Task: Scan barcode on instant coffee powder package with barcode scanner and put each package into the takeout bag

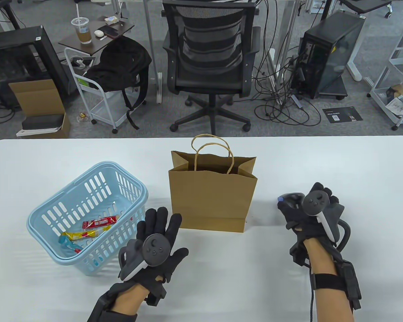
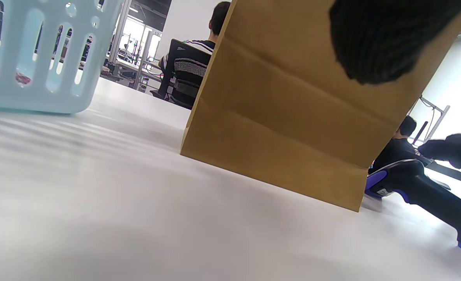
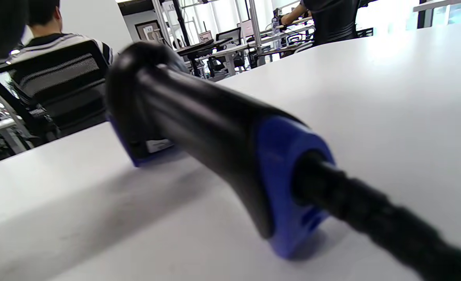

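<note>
Sachets of instant coffee powder (image 1: 94, 229) lie loose in the light-blue basket (image 1: 55, 206), left of the brown paper takeout bag (image 1: 212, 198) that stands upright mid-bench (image 1: 201, 288). I count three or so: a red one, a yellow-and-red one and a blue-tipped one, though they overlap and more may be hidden under them. They look thin, light and crinkly, probably slick foil, so I judge a pinch at a flat end or across the narrow middle will serve best; a hard squeeze would only buckle the barcode face.

My left hand (image 1: 154, 245) hovers just left of the bag and just right of the basket, fingers straight and spread, holding nothing. My right hand (image 1: 309, 214) is well right of the bag, over the barcode scanner (image 3: 214, 156); its fingers curl down around the scanner's head, but whether that grip is closed tight I cannot quite tell. The scanner is one, black with blue trim, stiff plastic, and it lies on the bench with a thick cable (image 3: 382, 222) running off its blue butt end. Its handle is the place to take it, and the cable may drag when I lift.

One bag with two twisted-paper handles, its mouth open, stiff enough to stand but light enough to tip if knocked. One basket.
</note>
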Motion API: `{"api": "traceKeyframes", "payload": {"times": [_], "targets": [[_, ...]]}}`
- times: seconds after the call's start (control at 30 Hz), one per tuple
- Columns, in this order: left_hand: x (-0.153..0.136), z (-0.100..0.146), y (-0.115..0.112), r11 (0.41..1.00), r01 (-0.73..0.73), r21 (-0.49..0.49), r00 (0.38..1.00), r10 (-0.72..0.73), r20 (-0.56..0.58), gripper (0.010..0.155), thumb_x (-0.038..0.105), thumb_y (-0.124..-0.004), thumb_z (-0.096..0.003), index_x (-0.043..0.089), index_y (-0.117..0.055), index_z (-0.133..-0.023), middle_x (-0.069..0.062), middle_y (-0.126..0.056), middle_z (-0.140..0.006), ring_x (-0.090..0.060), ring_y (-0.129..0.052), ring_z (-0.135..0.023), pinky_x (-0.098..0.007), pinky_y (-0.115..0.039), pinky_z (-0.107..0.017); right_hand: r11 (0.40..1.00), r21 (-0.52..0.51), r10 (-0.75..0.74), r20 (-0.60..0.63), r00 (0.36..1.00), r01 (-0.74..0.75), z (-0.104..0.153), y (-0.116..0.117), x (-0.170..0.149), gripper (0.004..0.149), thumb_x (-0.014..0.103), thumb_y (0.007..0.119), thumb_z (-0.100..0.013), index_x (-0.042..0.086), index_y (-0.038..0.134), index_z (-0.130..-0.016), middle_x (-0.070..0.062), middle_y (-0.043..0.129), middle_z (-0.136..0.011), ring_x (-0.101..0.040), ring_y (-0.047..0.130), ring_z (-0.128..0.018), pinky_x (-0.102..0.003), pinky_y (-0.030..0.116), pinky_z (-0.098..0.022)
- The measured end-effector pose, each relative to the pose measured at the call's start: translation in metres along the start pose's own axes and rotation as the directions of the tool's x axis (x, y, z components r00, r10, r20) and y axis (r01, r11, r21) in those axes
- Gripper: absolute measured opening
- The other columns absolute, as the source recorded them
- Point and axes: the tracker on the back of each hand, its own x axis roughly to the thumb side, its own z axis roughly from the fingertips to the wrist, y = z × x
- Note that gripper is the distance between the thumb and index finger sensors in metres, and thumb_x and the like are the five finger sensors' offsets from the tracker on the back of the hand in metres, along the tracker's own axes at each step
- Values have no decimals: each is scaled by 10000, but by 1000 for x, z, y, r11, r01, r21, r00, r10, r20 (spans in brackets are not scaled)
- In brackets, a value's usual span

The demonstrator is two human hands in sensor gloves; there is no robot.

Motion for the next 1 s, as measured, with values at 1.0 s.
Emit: {"api": "traceKeyframes", "payload": {"times": [1.0], "targets": [[2,-1,-2,1000,2,-28,1000,-2,4,937,642,-710,-420,434,-60,-1063,55,32,-1180,-259,128,-1080,-519,-44,-790,973,163,-135,-186,973,166,-50,38,3,872,498,1009,-401,99,615,-1069,-184,306,-1220,-479,214,-1120,-627,378,-821]]}}
